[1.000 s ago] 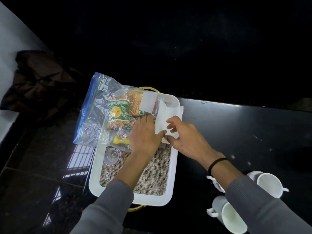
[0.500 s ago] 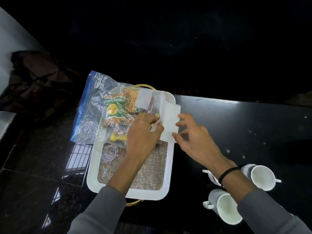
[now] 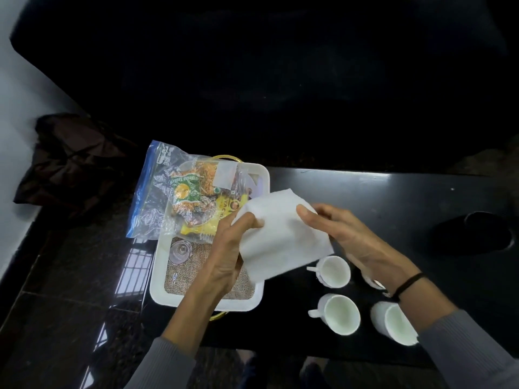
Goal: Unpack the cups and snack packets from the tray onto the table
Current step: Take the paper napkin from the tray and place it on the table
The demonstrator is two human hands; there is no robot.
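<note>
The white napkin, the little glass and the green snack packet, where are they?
white napkin (image 3: 280, 234), head view, on its flat middle between both hands.
little glass (image 3: 180, 250), head view, on its round rim, inside the tray.
green snack packet (image 3: 186, 189), head view, on its yellow circle label.

Black table, loaded.
White tray lies under my left grip; four white cups stand beneath my right wrist.
</note>
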